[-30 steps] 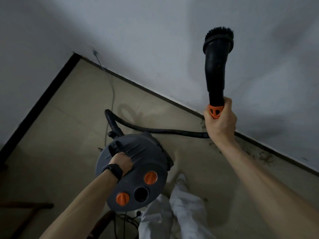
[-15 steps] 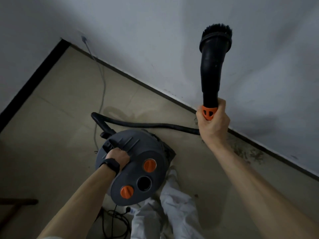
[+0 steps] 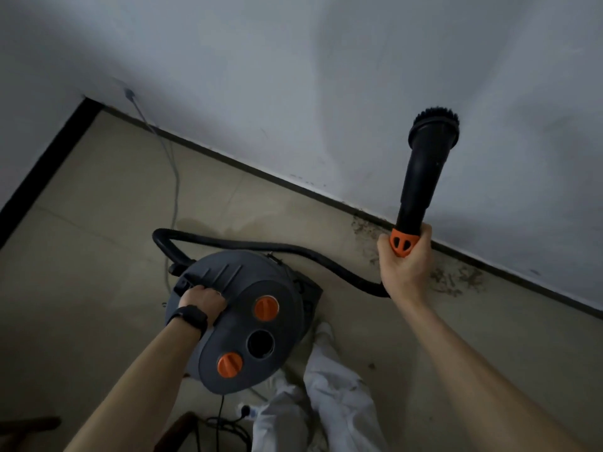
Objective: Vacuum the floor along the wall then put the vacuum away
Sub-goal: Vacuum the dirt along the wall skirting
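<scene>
A dark grey canister vacuum (image 3: 261,340) with orange knobs hangs off the floor, my left hand (image 3: 202,303) shut on its top handle. My right hand (image 3: 404,265) grips the orange collar of the black brush nozzle (image 3: 427,168), which points up in front of the white wall (image 3: 326,93). The black hose (image 3: 277,247) loops from the canister's far side to my right hand. Dark dirt and debris (image 3: 453,278) lie on the beige floor (image 3: 98,223) beside the black baseboard (image 3: 261,174), just behind my right hand.
A thin grey cable (image 3: 173,177) runs down from the wall near the corner across the floor. A black power cord (image 3: 225,429) coils by my white-trousered legs (image 3: 326,402). Dark wooden furniture edges (image 3: 29,424) show at the bottom left.
The view has shifted, so the corner and wall sit farther right and lower. My right hand with the nozzle has moved right toward the dirt patch. The canister stays in my left hand.
</scene>
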Tool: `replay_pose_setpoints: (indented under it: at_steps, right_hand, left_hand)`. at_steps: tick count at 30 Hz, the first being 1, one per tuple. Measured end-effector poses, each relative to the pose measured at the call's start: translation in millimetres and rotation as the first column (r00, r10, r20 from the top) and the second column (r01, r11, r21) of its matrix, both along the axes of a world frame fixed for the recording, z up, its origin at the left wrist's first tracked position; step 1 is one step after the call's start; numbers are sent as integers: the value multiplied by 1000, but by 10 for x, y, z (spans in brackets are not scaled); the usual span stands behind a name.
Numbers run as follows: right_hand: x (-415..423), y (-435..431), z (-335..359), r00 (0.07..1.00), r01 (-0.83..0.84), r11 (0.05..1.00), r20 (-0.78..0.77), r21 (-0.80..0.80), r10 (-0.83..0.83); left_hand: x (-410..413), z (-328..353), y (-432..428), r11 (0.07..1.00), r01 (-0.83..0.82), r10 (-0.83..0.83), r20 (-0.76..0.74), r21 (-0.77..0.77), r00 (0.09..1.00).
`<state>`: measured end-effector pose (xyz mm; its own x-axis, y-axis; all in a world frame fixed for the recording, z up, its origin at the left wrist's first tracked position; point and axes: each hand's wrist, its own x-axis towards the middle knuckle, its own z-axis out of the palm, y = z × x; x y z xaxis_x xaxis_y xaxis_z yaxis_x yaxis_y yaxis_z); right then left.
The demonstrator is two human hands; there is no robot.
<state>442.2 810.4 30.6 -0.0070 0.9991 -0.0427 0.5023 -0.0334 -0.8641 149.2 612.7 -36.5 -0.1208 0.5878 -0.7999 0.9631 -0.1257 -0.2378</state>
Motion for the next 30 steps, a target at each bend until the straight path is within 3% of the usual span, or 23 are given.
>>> replay_pose_setpoints:
  at_steps: [5, 13, 17, 22, 26, 28, 30]
  right_hand:
    - [-99, -276, -167, 999, 37, 999, 15, -8, -37]
    - [-612, -410, -276, 996, -76, 997, 38, -24, 77]
    - [-741, -489, -271, 997, -67, 992, 19, -111, 69]
    - [-547, -563, -335, 997, 61, 962, -29, -267, -72]
    - [-260, -642, -509, 990, 100, 897, -48, -431, -134]
    - [-136, -645, -662, 982, 98, 838, -86, -538, -170]
    - [28, -572, -844, 971, 88, 773, -119, -628, -208]
  left_hand:
    - [-269, -2, -286, 984, -168, 168, -12, -55, 986]
    - [-638, 32, -724, 913, -379, 382, -12, -150, 924]
    - [-766, 36, -871, 893, -429, 431, -17, -139, 902]
    - [-776, 167, -571, 892, -448, 448, -21, -59, 894]
    - [-347, 365, 266, 846, -487, 446, 212, 215, 869]
    - [96, 348, 670, 836, -511, 416, 375, 200, 828]
    - [626, 168, 968, 830, -552, 446, 501, 77, 741]
